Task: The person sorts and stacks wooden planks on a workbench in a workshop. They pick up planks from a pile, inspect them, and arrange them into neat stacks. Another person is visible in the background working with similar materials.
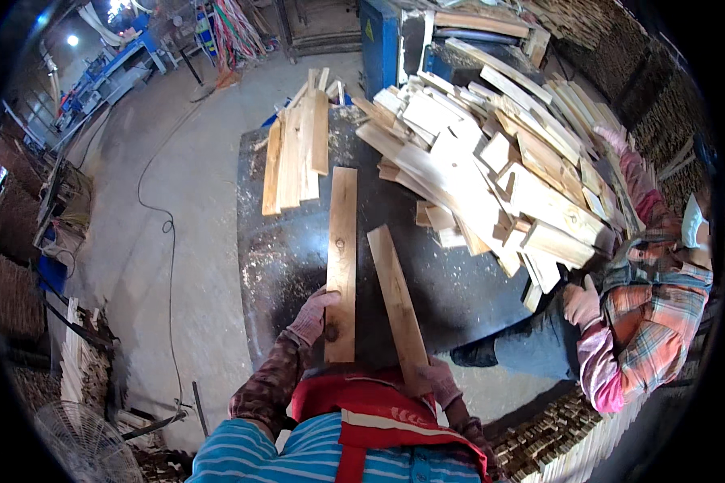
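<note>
My left hand (pixel 312 316), in a pale pink work glove, is closed on the left edge of a long knotty wooden board (pixel 342 258), which points away from me above the dark tabletop (pixel 278 274). My right hand (pixel 441 381), gloved too, grips the near end of a second wooden board (pixel 398 298), tilted with its far end toward the left. The two boards are apart from each other. Part of my right hand's fingers is hidden by that board's end.
A big loose heap of boards (pixel 475 169) covers the table's right side. A smaller stack (pixel 298 153) lies at the far left. To the right is a co-worker (pixel 652 314) with gloved hands by the heap. A cable (pixel 169 282) runs along the floor; a fan (pixel 84 443) stands lower left.
</note>
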{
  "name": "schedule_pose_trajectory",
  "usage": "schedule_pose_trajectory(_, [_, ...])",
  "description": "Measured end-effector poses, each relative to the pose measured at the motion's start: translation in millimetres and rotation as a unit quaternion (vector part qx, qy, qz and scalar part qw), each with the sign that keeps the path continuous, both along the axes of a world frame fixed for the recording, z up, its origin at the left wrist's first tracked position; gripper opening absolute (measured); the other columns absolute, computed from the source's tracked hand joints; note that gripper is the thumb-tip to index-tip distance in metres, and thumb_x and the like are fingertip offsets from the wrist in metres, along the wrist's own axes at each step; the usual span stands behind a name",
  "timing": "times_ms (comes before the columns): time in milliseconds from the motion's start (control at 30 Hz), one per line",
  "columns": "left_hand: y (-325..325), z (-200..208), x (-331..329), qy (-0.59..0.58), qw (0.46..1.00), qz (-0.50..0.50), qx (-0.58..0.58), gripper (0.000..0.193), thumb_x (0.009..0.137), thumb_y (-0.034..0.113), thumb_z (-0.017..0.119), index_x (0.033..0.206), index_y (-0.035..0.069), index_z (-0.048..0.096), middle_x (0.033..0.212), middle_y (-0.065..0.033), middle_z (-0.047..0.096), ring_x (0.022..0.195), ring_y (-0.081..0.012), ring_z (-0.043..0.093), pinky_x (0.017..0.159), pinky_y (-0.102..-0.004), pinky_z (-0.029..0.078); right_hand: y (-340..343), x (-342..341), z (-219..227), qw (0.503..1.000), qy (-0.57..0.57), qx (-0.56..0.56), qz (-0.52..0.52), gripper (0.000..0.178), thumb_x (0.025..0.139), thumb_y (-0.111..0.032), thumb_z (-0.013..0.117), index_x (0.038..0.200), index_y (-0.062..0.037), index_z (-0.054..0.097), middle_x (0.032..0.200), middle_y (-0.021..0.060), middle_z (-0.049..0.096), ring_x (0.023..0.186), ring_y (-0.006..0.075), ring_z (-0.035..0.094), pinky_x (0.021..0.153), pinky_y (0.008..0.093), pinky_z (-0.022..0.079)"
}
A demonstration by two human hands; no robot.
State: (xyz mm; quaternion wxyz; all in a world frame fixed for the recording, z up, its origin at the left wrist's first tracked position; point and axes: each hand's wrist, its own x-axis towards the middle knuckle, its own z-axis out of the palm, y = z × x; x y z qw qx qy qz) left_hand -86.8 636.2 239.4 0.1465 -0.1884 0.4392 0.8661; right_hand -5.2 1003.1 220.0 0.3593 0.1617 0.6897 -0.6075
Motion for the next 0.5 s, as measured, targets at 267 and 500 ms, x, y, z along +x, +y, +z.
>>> schedule_pose_trajectory(267, [-52,44,-121,0.031,0.998,0.048,-0.032,0.035,0.091,0.011,0.066,0.126,0.006,0.06,0.098,-0.0056,0.071,0.08,-0.0194,0.071,0.066,-0.0349,0.06,-16,1,-20,0.997,0.012,0.027,-0.067,0.046,0.093,-0.035,0.067,0.119,0.0036,0.068,0.102,0.0125,0.074,0.089,0.0187,0.069,0.077,0.0337,0.056])
schedule_pose_trajectory(500, [-163,26,-243,0.008,0.926,0.293,-0.239,0.046,0.092,0.007,0.057,0.135,0.009,0.04,0.081,-0.0062,0.058,0.062,-0.018,0.057,0.046,-0.0347,0.044,-35,-52,21,0.995,0.049,0.078,0.028,0.043,0.093,-0.037,0.064,0.105,0.0037,0.071,0.094,0.0067,0.072,0.085,0.0155,0.066,0.074,0.0327,0.054])
